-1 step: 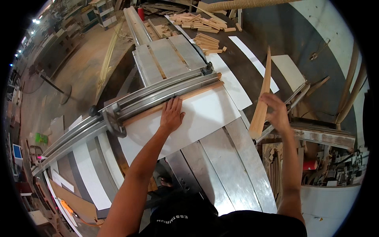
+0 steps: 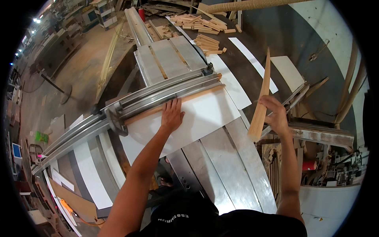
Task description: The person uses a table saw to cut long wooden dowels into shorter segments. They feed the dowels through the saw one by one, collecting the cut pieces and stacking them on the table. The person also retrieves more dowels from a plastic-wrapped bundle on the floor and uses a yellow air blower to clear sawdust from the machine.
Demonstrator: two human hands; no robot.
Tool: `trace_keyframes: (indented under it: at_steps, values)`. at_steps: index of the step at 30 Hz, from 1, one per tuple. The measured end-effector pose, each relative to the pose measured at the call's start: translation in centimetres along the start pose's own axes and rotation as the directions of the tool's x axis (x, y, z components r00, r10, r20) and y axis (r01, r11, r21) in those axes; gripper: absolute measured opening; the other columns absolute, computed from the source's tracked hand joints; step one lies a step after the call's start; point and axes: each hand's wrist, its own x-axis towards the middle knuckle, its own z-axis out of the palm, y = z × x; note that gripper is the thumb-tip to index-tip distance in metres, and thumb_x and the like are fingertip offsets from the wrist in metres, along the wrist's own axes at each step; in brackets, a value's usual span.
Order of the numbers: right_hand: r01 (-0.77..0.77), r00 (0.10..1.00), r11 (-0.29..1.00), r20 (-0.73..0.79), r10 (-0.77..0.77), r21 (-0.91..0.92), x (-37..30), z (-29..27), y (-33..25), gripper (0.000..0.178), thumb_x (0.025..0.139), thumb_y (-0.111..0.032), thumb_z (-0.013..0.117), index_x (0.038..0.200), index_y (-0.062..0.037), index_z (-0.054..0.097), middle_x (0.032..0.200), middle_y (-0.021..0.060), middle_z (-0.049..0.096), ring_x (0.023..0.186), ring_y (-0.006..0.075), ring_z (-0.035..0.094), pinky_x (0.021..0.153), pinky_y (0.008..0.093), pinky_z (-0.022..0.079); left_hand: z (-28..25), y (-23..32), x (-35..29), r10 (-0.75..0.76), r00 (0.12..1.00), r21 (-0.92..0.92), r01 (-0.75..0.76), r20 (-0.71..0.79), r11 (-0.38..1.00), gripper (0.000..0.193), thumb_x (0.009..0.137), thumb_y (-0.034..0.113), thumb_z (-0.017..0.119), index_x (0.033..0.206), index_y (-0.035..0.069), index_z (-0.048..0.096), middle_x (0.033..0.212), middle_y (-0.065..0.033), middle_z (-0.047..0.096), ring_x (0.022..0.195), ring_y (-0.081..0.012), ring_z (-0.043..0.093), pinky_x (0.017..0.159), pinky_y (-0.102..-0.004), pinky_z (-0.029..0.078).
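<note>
Our right hand [image 2: 276, 116] grips a wood strip [image 2: 261, 103]. Our left hand [image 2: 172, 115] presses, fingers spread, on the white panel [image 2: 205, 114] against the fence [image 2: 158, 99].

Two hands show: the left hand [image 2: 171, 114] near the middle and the right hand [image 2: 276, 116] at the right. One big white board [image 2: 197, 118] lies in the middle. One long wood strip [image 2: 262, 98] stands at the right. Many small wood pieces [image 2: 205, 27] lie at the top, too many to count.

left hand [image 2: 172, 115] flat, right hand [image 2: 276, 115] gripping
</note>
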Motion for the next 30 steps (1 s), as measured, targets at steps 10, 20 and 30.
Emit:
trace_keyframes:
  at_steps: [10,20,30]
  values:
    - [0.121,0.992,0.992,-0.039,-0.122,-0.024,-0.2,-4.6,-14.9,0.060,0.060,-0.032,0.090,0.109,-0.0011,0.071,0.111,0.0131,0.070,0.096,0.0305,0.067,0.084,0.0369,0.054,-2.5,7.9,-12.6,0.172,0.981,-0.275,-0.141,0.089,0.951,0.042,0.086,0.011,0.065,0.128,0.013,0.063,0.118,-0.0103,0.059,0.117,-0.0299,0.053,0.099,-0.0485,0.039]
    - [0.101,0.993,0.992,-0.064,-0.096,0.081,-0.7,-7.0,-20.2,0.058,0.061,-0.032,0.089,0.106,0.0010,0.072,0.104,0.0093,0.071,0.090,0.0233,0.065,0.079,0.0331,0.052,-34.6,14.6,-8.7,0.276,0.848,-0.854,-0.502,-0.453,0.138,0.037,0.089,0.011,0.062,0.124,0.001,0.067,0.134,-0.0163,0.062,0.097,-0.0226,0.067,0.079,-0.0318,0.053]
    - [0.113,0.990,0.992,-0.087,-0.108,0.060,-1.1,-8.7,-24.7,0.037,0.070,-0.017,0.084,0.099,0.0033,0.072,0.100,0.0107,0.070,0.092,0.0200,0.066,0.082,0.0324,0.051,-39.3,18.3,-10.0,0.350,0.750,-0.771,-0.627,-0.560,0.111,0.033,0.084,0.006,0.063,0.116,-0.002,0.072,0.109,-0.0177,0.075,0.097,-0.0223,0.072,0.085,-0.0311,0.055]
